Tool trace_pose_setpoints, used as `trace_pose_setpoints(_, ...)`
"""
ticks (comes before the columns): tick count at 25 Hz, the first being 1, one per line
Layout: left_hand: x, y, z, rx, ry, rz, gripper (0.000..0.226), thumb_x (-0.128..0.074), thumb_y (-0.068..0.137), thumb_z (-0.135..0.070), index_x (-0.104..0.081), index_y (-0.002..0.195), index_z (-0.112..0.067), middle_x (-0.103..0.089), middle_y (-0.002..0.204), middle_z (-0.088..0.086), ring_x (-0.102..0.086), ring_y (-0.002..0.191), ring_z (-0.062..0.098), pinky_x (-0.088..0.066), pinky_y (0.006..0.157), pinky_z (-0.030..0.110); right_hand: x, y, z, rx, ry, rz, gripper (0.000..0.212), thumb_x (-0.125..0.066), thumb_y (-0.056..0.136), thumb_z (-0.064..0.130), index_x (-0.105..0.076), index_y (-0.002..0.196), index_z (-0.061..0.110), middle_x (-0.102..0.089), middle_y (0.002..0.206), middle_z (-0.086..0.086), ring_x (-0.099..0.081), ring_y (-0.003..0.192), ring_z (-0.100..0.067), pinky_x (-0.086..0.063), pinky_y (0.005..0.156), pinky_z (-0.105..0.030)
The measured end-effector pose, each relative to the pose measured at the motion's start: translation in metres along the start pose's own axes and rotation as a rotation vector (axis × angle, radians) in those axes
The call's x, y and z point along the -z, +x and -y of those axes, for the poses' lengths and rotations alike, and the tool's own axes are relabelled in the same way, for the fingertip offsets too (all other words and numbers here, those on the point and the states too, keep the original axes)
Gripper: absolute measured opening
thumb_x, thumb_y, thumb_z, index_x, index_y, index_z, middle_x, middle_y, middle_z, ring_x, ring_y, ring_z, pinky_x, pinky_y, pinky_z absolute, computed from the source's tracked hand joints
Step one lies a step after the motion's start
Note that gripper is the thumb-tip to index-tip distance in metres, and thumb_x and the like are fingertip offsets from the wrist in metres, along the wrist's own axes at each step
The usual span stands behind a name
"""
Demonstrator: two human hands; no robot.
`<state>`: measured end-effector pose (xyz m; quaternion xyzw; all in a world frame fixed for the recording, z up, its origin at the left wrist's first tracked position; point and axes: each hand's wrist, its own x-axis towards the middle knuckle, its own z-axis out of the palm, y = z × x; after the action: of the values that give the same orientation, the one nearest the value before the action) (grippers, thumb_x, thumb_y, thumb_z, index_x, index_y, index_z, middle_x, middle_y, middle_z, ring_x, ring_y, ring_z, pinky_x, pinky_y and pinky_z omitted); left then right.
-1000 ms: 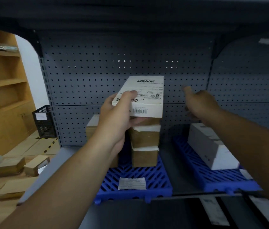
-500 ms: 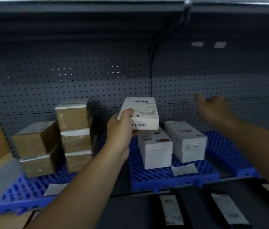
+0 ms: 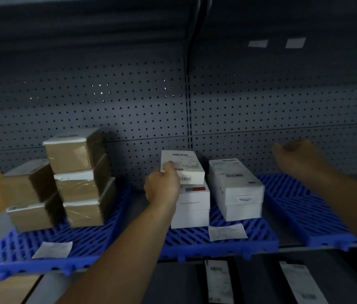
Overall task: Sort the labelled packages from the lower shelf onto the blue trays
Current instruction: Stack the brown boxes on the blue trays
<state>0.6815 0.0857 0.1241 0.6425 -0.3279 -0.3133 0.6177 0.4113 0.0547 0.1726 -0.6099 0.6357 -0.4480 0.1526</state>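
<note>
Three blue trays, five brown boxes, at least three white boxes, two paper slips.

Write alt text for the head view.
The left hand holds a white labelled box at the top of a white stack on the middle blue tray; the right hand hovers open. Brown boxes sit on the left tray.

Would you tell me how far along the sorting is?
Done: brown boxes sit on the left tray, white boxes on the middle tray. In hand: left hand holds a labelled white box over the left white stack. Left: labelled packages apparently wait on the lower shelf.
</note>
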Motion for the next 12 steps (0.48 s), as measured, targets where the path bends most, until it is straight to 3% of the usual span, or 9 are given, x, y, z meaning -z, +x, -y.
trace_pose_setpoints(3,-0.006,-0.004,0.01,-0.051,0.133,-0.006,0.052,-0.042,0.082,-0.06,-0.071,0.094,-0.018,-0.072,0.108,0.009,-0.068,0.105,0.032,-0.058,0.092,0.049,-0.003,0.011,-0.007,-0.006,-0.007,0.048,0.053,-0.051,0.101,0.03,-0.04,0.052,0.014,-0.041,0.051,-0.006,-0.038,0.047,-0.018,-0.031,0.051,-0.026)
trace_pose_setpoints(6,-0.009,-0.004,0.016,-0.096,0.238,-0.065,0.058,-0.043,0.093,-0.057,-0.069,0.118,-0.011,-0.054,0.13,0.003,-0.058,0.115,0.025,-0.052,0.098,0.042,-0.01,0.026,-0.014,-0.04,0.0,0.109,0.048,-0.053,0.099,0.03,-0.041,0.054,0.016,-0.044,0.053,-0.006,-0.041,0.049,-0.019,-0.035,0.054,-0.028)
trace_pose_setpoints(8,-0.011,-0.004,0.018,-0.074,0.182,-0.072,0.05,-0.047,0.096,-0.051,-0.072,0.112,-0.011,-0.065,0.116,0.002,-0.066,0.1,0.021,-0.056,0.087,0.037,-0.012,0.036,-0.018,-0.041,0.003,0.138,0.045,-0.053,0.096,0.031,-0.044,0.055,0.014,-0.046,0.054,-0.007,-0.045,0.053,-0.021,-0.039,0.058,-0.031)
trace_pose_setpoints(10,-0.013,-0.005,0.017,-0.047,0.136,-0.071,0.043,-0.052,0.094,-0.046,-0.076,0.1,-0.012,-0.076,0.089,0.003,-0.073,0.08,0.021,-0.061,0.072,0.036,-0.015,0.046,-0.023,-0.031,-0.031,0.13,0.043,-0.052,0.095,0.033,-0.048,0.058,0.011,-0.049,0.054,-0.009,-0.045,0.049,-0.021,-0.038,0.053,-0.028)
trace_pose_setpoints(12,-0.012,-0.007,0.015,-0.023,0.146,-0.064,0.046,-0.051,0.087,-0.051,-0.076,0.096,-0.013,-0.077,0.085,0.005,-0.074,0.078,0.024,-0.064,0.074,0.041,-0.017,0.054,-0.026,-0.041,-0.049,0.14,0.043,-0.052,0.095,0.034,-0.053,0.06,0.009,-0.054,0.057,-0.012,-0.047,0.048,-0.022,-0.04,0.051,-0.028)
